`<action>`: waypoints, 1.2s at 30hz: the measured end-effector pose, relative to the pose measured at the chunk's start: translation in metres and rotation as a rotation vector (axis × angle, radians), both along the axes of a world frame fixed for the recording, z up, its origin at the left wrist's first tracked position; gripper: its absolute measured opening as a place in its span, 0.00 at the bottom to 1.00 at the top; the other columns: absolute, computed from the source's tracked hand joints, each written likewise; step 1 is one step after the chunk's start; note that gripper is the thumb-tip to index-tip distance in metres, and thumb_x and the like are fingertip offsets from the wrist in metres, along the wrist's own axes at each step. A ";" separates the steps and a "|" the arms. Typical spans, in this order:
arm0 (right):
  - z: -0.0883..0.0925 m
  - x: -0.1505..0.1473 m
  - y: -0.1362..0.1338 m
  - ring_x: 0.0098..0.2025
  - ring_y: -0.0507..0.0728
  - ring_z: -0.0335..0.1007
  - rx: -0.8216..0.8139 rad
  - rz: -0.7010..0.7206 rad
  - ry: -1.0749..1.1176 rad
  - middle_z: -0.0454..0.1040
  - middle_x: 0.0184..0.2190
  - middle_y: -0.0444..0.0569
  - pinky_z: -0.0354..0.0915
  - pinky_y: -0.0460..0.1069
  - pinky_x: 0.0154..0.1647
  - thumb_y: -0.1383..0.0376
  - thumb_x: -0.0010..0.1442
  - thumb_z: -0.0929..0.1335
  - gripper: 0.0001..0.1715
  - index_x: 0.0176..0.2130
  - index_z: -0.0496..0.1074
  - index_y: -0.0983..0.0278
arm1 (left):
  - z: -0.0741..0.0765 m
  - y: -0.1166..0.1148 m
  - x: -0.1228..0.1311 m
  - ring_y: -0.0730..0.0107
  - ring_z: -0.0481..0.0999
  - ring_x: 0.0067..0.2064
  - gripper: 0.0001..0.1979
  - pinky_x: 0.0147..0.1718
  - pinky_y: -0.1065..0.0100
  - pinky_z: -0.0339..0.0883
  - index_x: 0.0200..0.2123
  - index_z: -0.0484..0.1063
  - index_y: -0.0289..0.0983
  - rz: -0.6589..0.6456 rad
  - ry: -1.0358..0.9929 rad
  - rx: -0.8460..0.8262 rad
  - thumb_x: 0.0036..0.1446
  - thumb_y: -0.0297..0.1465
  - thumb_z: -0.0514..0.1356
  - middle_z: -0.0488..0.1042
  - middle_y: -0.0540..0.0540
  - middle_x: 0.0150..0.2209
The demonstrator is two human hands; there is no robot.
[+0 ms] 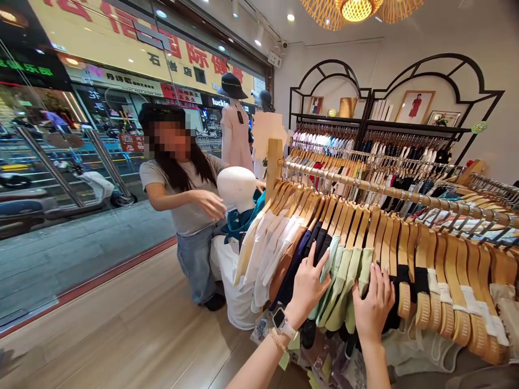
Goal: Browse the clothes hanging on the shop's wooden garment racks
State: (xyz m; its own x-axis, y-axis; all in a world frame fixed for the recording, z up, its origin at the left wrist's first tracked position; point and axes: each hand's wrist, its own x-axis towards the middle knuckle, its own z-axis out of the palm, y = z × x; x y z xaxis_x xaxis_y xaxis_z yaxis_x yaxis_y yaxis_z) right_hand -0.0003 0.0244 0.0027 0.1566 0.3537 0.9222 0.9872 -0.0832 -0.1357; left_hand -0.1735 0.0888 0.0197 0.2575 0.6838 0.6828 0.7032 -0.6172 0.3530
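Note:
My left hand (307, 281), with a watch (284, 322) and a bracelet on the wrist, rests against the hanging garments. Its fingers are apart, with dark navy tops (292, 278) beside it and pale mint tops (333, 265) at its fingertips. Just to the right, my right hand (373, 300) lies over the shoulders of the row, its fingers stretched out beside a light green top (365, 267). Between my hands hang several green tops on wooden hangers (359, 224). Neither hand visibly grips a garment.
A wooden rail (352, 181) carries the hangers. At the left, a person in a grey T-shirt (184, 189) stands by a white mannequin (237, 189) with teal cloth at its neck. A dressed mannequin (235, 132) is behind. Packed racks and black shelves (324, 117) line the back.

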 end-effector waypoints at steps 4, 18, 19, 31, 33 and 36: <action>0.000 0.001 0.003 0.67 0.70 0.61 0.034 0.014 0.001 0.69 0.62 0.63 0.56 0.68 0.66 0.66 0.67 0.63 0.38 0.72 0.52 0.67 | -0.003 0.001 0.003 0.55 0.73 0.55 0.38 0.53 0.54 0.72 0.70 0.56 0.51 0.005 -0.015 -0.006 0.59 0.27 0.62 0.46 0.43 0.75; 0.006 0.000 -0.004 0.65 0.68 0.63 0.019 -0.008 -0.037 0.71 0.61 0.61 0.57 0.65 0.65 0.59 0.70 0.63 0.33 0.70 0.57 0.66 | 0.211 0.094 -0.018 0.59 0.70 0.63 0.21 0.63 0.56 0.66 0.62 0.70 0.37 -0.121 0.152 0.269 0.68 0.27 0.56 0.74 0.42 0.61; 0.007 -0.001 -0.005 0.65 0.68 0.62 0.017 -0.003 -0.032 0.71 0.61 0.61 0.57 0.65 0.65 0.58 0.70 0.62 0.33 0.70 0.57 0.66 | 0.230 0.113 -0.010 0.58 0.66 0.66 0.23 0.66 0.54 0.62 0.64 0.68 0.35 -0.159 0.205 0.290 0.67 0.28 0.58 0.70 0.40 0.64; 0.072 0.023 -0.026 0.65 0.66 0.62 -0.010 0.127 -0.051 0.73 0.59 0.55 0.56 0.64 0.65 0.61 0.68 0.64 0.24 0.61 0.67 0.62 | 0.254 0.193 0.028 0.56 0.69 0.64 0.32 0.64 0.54 0.61 0.64 0.67 0.39 -0.410 0.361 0.285 0.57 0.27 0.68 0.72 0.41 0.63; 0.077 0.025 -0.022 0.66 0.65 0.62 -0.072 0.135 -0.093 0.72 0.60 0.55 0.54 0.64 0.67 0.60 0.69 0.64 0.24 0.62 0.67 0.62 | 0.256 0.194 0.028 0.54 0.69 0.64 0.33 0.63 0.53 0.61 0.66 0.65 0.39 -0.417 0.384 0.268 0.58 0.32 0.68 0.72 0.40 0.63; 0.071 0.018 -0.022 0.67 0.65 0.60 -0.178 0.161 -0.138 0.70 0.62 0.54 0.52 0.66 0.69 0.56 0.70 0.64 0.26 0.64 0.65 0.61 | 0.259 0.187 0.038 0.54 0.72 0.60 0.32 0.59 0.54 0.64 0.67 0.64 0.39 -0.413 0.383 0.264 0.63 0.40 0.65 0.73 0.39 0.61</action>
State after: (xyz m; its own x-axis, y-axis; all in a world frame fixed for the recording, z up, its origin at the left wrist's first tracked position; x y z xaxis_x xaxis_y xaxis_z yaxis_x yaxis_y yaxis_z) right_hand 0.0175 0.0022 0.0738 -0.0375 0.5221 0.8520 0.9978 0.0656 0.0038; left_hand -0.1353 0.2758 0.2792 0.7247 0.2960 0.6222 0.4341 -0.8974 -0.0787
